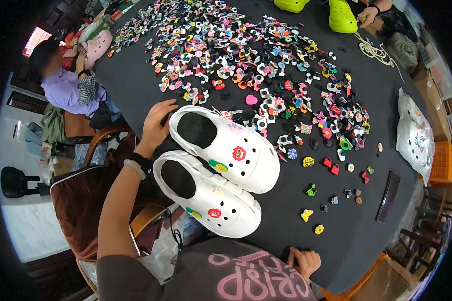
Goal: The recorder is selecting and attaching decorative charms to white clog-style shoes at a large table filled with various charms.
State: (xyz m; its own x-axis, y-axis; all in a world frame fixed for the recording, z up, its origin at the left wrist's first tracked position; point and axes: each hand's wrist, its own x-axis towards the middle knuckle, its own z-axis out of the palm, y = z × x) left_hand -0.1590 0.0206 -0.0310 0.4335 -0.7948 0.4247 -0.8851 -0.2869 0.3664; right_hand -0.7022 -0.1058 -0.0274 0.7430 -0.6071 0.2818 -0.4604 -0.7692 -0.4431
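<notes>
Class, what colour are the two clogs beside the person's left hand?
The clogs are white, with black insoles; the head view shows them best.

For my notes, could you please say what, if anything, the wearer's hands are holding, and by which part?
The left hand appears to hold the farther white shoe by its heel, grip partly hidden; the right hand shows nothing held.

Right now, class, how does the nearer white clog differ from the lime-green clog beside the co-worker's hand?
The nearer white clog sits low in the picture, while the lime-green clog is up at the top edge. The white clog carries a red charm and a green-and-yellow charm; the lime-green clog shows no charms. Both have holes in the upper.
</notes>
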